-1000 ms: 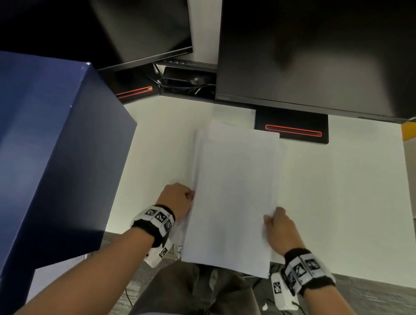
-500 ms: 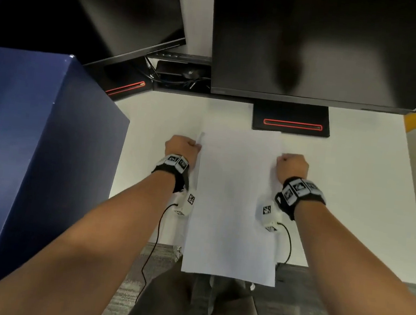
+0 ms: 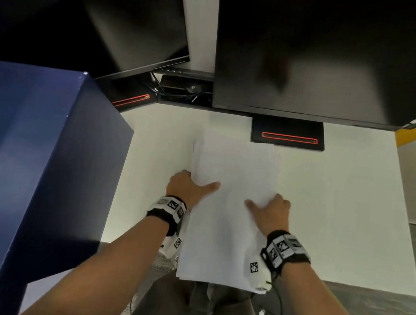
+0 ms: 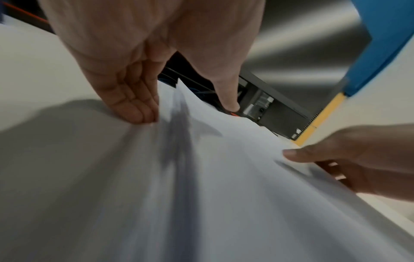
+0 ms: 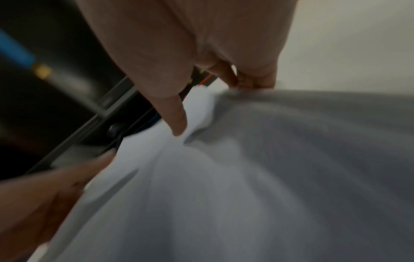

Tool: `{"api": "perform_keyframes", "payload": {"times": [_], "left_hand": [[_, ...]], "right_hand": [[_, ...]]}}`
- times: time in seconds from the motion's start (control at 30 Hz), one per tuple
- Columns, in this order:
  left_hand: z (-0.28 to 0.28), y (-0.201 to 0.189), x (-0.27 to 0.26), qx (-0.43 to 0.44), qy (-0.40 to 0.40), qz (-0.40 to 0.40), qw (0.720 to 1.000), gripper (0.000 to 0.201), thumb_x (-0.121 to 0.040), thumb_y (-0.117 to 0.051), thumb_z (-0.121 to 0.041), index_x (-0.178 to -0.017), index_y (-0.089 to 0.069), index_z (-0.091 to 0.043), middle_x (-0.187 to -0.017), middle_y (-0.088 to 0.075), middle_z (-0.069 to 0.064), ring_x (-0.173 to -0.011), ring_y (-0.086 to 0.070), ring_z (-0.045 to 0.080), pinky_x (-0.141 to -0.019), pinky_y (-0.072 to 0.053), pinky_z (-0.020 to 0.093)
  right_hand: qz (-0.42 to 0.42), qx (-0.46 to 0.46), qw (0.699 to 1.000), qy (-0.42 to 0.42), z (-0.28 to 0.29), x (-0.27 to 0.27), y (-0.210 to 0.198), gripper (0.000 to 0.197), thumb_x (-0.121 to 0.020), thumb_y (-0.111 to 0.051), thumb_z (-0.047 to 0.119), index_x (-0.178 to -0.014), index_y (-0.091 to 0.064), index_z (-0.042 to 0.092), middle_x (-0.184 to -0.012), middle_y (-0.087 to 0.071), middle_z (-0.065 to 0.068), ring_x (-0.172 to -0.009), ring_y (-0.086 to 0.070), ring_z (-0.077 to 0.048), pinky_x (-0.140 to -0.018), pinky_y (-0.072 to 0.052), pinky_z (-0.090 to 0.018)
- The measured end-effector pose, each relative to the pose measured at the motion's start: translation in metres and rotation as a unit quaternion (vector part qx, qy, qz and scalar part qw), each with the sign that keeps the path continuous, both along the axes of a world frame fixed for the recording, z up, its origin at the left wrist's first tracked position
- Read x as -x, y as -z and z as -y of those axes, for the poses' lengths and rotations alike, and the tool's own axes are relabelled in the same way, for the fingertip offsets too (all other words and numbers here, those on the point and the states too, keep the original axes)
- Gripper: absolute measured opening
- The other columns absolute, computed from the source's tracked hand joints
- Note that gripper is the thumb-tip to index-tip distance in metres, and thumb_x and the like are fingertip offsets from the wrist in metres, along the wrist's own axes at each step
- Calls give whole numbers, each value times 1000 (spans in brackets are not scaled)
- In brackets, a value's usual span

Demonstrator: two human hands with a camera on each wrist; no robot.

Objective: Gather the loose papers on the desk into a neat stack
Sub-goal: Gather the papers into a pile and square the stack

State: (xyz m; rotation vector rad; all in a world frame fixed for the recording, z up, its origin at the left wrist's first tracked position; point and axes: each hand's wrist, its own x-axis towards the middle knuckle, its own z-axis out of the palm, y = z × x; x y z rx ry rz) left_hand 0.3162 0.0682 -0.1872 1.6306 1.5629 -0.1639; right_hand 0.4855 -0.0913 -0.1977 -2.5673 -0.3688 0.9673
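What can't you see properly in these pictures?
- How many sheets are in the paper stack: edges too fine in the head view, blurred in both wrist views.
- Left hand fingers: under the paper in the head view.
- Stack's near end: overhangs the desk, wrist cameras cover its corners.

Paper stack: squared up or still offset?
Still offset: stack shows a sheet edge sticking out left; both hands grip it.

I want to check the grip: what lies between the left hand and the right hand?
Only the paper stack lies between the left hand and the right hand, as the head view shows.
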Motion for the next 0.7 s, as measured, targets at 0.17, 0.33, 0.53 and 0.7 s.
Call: {"api": "perform_keyframes", "payload": {"times": [0.17,0.33,0.53,0.7], "left_hand": [[5,14,-8,76,2,76,994,60,-66,-85,-49,-111,-68,-14,-108,-72,2,-98,-68,23,-87,-55,32],[2,-9,13,193,-121,224,948,49,-73,-86,-11,-117,-67,-3,-110,-74,15,-99,-72,31,-90,-57,51],[2,-109,16,35,-86,358,929,23,-75,-85,-11,-96,-76,-10,-91,-79,8,-87,-76,25,-74,-62,36],[4,-175,2,-119,-65,441,887,22,-74,-86,-13,-91,-74,-21,-86,-76,-15,-84,-73,-1,-73,-57,16]], "right_hand": [[-163,-85,981,68,-19,-6,5,60,-63,-88,26,-112,-60,6,-113,-67,-7,-97,-65,-25,-86,-55,-34],[-283,-208,930,109,5,-23,-14,46,-72,-83,6,-115,-68,4,-107,-76,-12,-95,-74,-29,-86,-59,-43],[-152,-387,909,16,16,-29,-103,40,-79,-79,17,-118,-68,16,-107,-77,5,-95,-74,-10,-78,-59,-27],[-11,-505,863,28,5,-31,-173,18,-79,-77,9,-96,-73,11,-78,-75,24,-75,-71,7,-66,-52,-10]]}}
